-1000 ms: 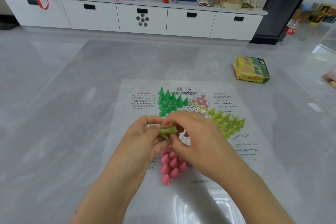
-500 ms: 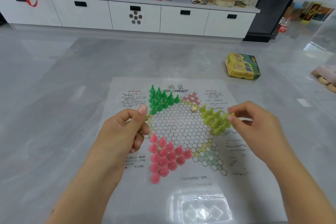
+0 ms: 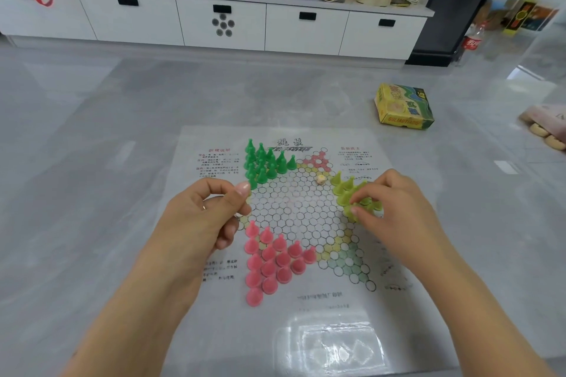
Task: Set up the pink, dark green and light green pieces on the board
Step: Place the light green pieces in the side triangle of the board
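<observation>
The paper board (image 3: 294, 211) lies flat at the centre of the frame, with the dark green pieces (image 3: 265, 162) clustered upright in its upper-left point, the pink pieces (image 3: 272, 263) in its lower-left point and the light green pieces (image 3: 349, 193) at its right point. The right hand (image 3: 395, 211) reaches over the light green cluster, thumb and fingertips pinching one piece among them, while the left hand (image 3: 202, 217) hovers at the board's left edge with curled fingers, thumb against forefinger; whether it holds anything I cannot tell. A small pale die (image 3: 320, 179) sits on the board's upper middle, and a yellow box (image 3: 402, 107) lies on the grey table (image 3: 92, 162) to the upper right.

Bright, even daylight; glare on the board's (image 3: 306, 300) near edge; edges bowed.
</observation>
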A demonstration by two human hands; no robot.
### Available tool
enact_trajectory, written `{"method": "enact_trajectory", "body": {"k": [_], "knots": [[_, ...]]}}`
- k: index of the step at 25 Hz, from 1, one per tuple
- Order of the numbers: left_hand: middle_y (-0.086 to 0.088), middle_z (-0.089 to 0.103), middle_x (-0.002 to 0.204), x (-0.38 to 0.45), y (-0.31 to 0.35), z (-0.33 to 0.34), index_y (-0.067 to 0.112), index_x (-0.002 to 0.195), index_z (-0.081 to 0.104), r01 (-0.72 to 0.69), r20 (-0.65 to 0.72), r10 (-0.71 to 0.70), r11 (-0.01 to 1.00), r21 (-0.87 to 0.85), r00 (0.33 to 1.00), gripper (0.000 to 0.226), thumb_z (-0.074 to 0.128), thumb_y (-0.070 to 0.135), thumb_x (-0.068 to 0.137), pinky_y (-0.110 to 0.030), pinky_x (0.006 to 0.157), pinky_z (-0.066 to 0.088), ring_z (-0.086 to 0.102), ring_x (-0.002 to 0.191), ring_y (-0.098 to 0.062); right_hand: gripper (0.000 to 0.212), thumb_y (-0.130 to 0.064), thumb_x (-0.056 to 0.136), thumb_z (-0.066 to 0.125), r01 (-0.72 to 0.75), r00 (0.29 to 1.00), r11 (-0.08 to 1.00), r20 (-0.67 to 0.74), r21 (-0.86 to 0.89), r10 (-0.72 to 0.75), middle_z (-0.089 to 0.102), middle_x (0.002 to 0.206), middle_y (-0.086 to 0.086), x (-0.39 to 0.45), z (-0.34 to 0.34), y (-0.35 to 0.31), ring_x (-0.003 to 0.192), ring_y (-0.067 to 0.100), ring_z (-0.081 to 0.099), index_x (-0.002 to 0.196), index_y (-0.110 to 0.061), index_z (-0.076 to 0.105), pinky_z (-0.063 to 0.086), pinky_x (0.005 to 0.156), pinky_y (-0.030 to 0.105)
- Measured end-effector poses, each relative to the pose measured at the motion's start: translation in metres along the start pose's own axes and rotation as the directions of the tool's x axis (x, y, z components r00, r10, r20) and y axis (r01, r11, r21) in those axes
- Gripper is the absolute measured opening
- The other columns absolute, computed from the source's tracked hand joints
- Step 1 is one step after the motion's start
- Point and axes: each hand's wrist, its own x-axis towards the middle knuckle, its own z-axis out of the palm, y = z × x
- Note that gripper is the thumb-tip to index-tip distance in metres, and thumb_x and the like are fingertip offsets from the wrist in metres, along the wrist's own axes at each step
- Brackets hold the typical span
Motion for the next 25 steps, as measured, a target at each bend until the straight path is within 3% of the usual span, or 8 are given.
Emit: {"method": "enact_trajectory", "body": {"k": [3,17,19,21,23,25], "knots": [[0.007,0.06,0.053,0.0,0.0,-0.001,0.016,0.069,0.057,0.002,-0.001,-0.002,1.0,0.01,1.0,0.016,0.062,0.025,0.08,-0.013,0.036,0.032,0.037,0.037,-0.005,0.007,-0.026,0.081,0.066,-0.011,1.0,1.0,-0.028,-0.024,0.01,0.041,0.09,-0.007,0.003,0.004,-0.001,0.091,0.008,0.035,0.087,-0.024,0.069,0.034,0.066,0.024],[0.004,0.062,0.058,0.001,0.0,-0.007,0.018,0.069,0.058,-0.007,0.02,0.006,1.0,0.015,1.0,0.016,0.061,0.027,0.081,-0.015,0.037,0.031,0.036,0.038,-0.005,0.014,-0.029,0.081,0.065,-0.009,1.0,0.996,0.022,-0.093,0.011,0.04,0.099,-0.008,0.005,0.006,0.002,0.095,0.006,0.03,0.094,-0.026,0.068,0.032,0.067,0.022],[0.003,0.064,0.059,-0.001,0.001,-0.005,0.017,0.072,0.057,-0.003,0.046,0.002,1.0,0.023,0.999,0.015,0.059,0.027,0.083,-0.015,0.038,0.032,0.037,0.038,-0.005,0.011,-0.027,0.08,0.066,0.005,0.999,1.0,-0.051,-0.002,-0.005,0.041,0.096,-0.01,0.004,0.0,-0.002,0.092,0.003,0.037,0.091,-0.027,0.067,0.031,0.063,0.014],[0.001,0.068,0.063,-0.005,0.0,-0.001,0.016,0.076,0.056,-0.011,0.1,0.007,0.999,0.045,0.995,0.014,0.055,0.026,0.086,-0.014,0.038,0.033,0.038,0.037,-0.005,0.008,-0.027,0.08,0.064,0.079,0.992,0.977,-0.112,0.198,-0.057,0.047,0.09,-0.014,-0.001,-0.008,-0.017,0.082,-0.004,0.046,0.087,-0.029,0.066,0.035,0.063,0.009],[0.0,0.07,0.066,-0.01,-0.003,0.006,0.016,0.081,0.056,-0.023,0.172,0.01,0.997,0.074,0.985,0.013,0.05,0.025,0.09,-0.013,0.038,0.034,0.04,0.038,-0.005,0.015,-0.036,0.08,0.058,0.185,0.983,0.912,-0.075,0.366,-0.169,0.053,0.085,-0.018,-0.009,-0.011,-0.04,0.075,-0.006,0.049,0.09,-0.029,0.068,0.038,0.067,0.006],[0.001,0.066,0.055,-0.013,-0.006,0.012,0.014,0.088,0.055,-0.035,0.222,0.012,0.995,0.098,0.975,0.013,0.047,0.024,0.092,-0.013,0.039,0.034,0.04,0.037,-0.005,0.026,-0.042,0.078,0.052,0.27,0.956,0.864,-0.015,0.426,-0.292,0.056,0.08,-0.023,-0.015,-0.006,-0.059,0.074,-0.006,0.05,0.093,-0.03,0.069,0.038,0.068,0.006]]}}
